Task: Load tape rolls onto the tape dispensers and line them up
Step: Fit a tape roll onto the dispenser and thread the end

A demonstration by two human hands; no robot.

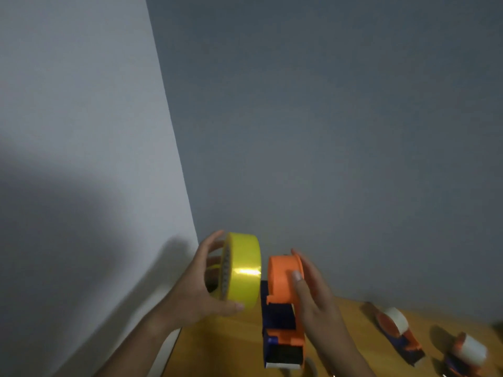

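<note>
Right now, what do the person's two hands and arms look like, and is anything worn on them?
Both the left hand and the right hand are bare: no gloves, rings or watch show. The forearms are bare too, with no sleeve in view. Fingernails look short and unpainted.

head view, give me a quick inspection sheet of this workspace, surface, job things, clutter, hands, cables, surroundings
surface: wooden table, only its near part in view at the bottom of the frame.
job's things: yellow tape roll held off the table, beside the orange and blue dispenser, not yet on its hub; two loaded dispensers with white rolls stand on the table to the right.
clutter: nothing seen.
grips: left hand holds the yellow roll, thumb under it, fingers on its far side; right hand holds the orange dispenser, thumb on its hub.
cables: nothing seen.
surroundings: pale wall on the left meets a grey wall in a corner.
</note>
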